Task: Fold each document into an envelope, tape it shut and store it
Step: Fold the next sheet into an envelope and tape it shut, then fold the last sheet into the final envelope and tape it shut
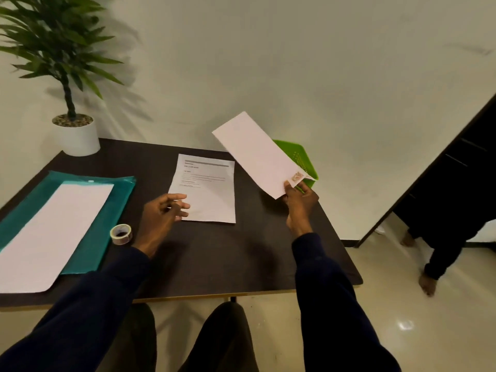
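Head view, storing step as I judge it. My right hand [299,202] pinches the near short end of the envelope [255,154], thumb on top and fingers curled beneath. The envelope is raised off the tabletop [241,251] and slants up and away, its held end just over the green tray [300,157] at the far right edge. A patch of tape [296,177] sits on the flap by my thumb.

To finish well, I would lower the envelope flat into the tray, square with its walls, and release only once it rests, so the taped flap does not catch.

My left hand [161,216] holds nothing, fingers loosely bent, over the near left corner of the document [206,189]; contact cannot be confirmed. A tape roll [121,234] stands just left of that hand, beside a teal folder [112,210] carrying a white sheet [53,232].
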